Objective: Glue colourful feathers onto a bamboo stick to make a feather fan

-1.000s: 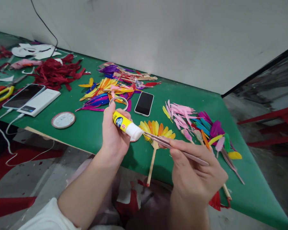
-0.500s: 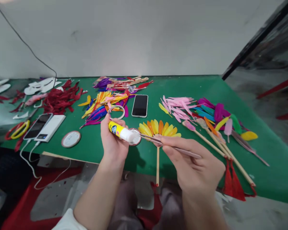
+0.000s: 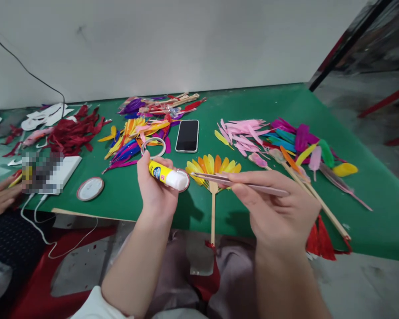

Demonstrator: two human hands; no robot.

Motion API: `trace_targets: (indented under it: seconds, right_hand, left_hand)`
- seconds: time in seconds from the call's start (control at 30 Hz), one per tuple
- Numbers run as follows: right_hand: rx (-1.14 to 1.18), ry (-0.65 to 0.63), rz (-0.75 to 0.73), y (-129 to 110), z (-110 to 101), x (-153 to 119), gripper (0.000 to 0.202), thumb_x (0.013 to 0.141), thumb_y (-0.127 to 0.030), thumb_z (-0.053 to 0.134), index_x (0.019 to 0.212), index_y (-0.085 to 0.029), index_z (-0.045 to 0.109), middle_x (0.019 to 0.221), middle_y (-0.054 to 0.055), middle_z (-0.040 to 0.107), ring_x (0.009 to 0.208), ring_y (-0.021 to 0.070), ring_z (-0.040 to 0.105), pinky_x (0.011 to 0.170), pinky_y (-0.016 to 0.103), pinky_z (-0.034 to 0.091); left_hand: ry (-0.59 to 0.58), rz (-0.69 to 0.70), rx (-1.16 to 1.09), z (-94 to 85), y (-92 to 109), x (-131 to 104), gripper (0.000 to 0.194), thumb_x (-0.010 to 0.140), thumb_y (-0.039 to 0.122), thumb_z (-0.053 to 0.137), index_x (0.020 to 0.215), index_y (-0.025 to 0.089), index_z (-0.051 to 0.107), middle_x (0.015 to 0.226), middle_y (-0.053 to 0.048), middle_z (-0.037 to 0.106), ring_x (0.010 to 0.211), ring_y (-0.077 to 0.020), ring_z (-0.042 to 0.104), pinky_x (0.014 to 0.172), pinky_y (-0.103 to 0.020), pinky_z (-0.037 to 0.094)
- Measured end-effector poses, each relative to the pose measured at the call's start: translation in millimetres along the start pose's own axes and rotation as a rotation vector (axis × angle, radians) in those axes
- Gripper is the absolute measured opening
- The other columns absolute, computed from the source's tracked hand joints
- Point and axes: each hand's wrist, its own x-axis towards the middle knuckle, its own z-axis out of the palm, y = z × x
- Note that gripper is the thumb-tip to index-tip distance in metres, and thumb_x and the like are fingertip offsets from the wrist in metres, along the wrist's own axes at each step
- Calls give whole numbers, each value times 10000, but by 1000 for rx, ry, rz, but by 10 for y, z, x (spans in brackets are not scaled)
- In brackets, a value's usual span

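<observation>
My left hand (image 3: 157,197) is wrapped round a glue stick (image 3: 161,173) with a yellow label, its white end pointing right. In my right hand (image 3: 282,212) a pair of pinkish metal tweezers (image 3: 256,186) is pinched, tips pointing left, just right of the glue stick and apart from it. Beneath the tweezers lies a small fan (image 3: 213,188) of yellow and orange feathers on a wooden stick, with a red tassel hanging off the table edge. A round dish (image 3: 186,179) shows partly behind the glue stick. Whether anything sits between the tweezer tips, I cannot tell.
On the green table (image 3: 239,106) lie a phone (image 3: 187,136), pink feathers (image 3: 242,133), mixed feathers (image 3: 133,139), a tape roll (image 3: 162,153), a round lid (image 3: 90,189) and dark red strips (image 3: 73,133). Finished-looking sticks (image 3: 319,208) lie right. A co-worker's hand (image 3: 1,197) is at left.
The tweezers have moved away from the glue stick's white end, to the right and up, over the feather fan. A co-worker's hand has come into view at left. My view has shifted slightly.
</observation>
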Motion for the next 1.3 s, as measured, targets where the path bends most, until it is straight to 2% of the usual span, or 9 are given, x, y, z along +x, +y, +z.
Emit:
trace_targets:
  seconds: [0.17, 0.43, 0.7, 1.0, 1.3]
  right_hand:
    - [17, -30, 26, 73, -42, 22, 243, 702, -94, 636, 833, -295, 676, 768, -54, 699, 654, 114, 644, 591, 221, 537]
    - [28, -68, 112, 149, 32, -39, 106, 715, -154, 633, 791, -222, 661, 738, -20, 689, 656, 132, 643, 591, 235, 523]
    - [47, -45, 49, 139, 49, -51, 244, 694, -72, 637, 842, -265, 661, 766, -57, 689, 686, 96, 640, 633, 199, 525]
    - [9, -55, 46, 142, 45, -47, 232, 710, -124, 634, 845, -311, 659, 757, -46, 697, 682, 149, 661, 606, 261, 556]
    - [97, -51, 33, 150, 69, -56, 258, 691, -55, 632, 862, -243, 672, 787, -20, 698, 721, 154, 663, 651, 285, 562]
  left_hand:
    - [13, -98, 11, 4, -49, 38, 351, 783, 399, 403, 523, 165, 385, 458, 42, 371, 385, -41, 379, 388, -151, 334]
    - [-78, -120, 3, -34, -65, 69, 331, 744, 409, 459, 529, 167, 387, 452, 51, 368, 357, -33, 381, 368, -146, 327]
    - [-71, -108, -30, -53, -64, 82, 335, 727, 426, 504, 529, 167, 426, 450, 49, 387, 368, -31, 396, 386, -152, 360]
    - [-76, -131, -29, -53, -71, 93, 387, 732, 464, 496, 498, 164, 424, 448, 40, 372, 368, -35, 390, 372, -153, 358]
    - [-82, -132, -8, -42, -65, 82, 429, 736, 508, 477, 492, 160, 409, 433, 43, 370, 354, -34, 379, 369, -153, 350]
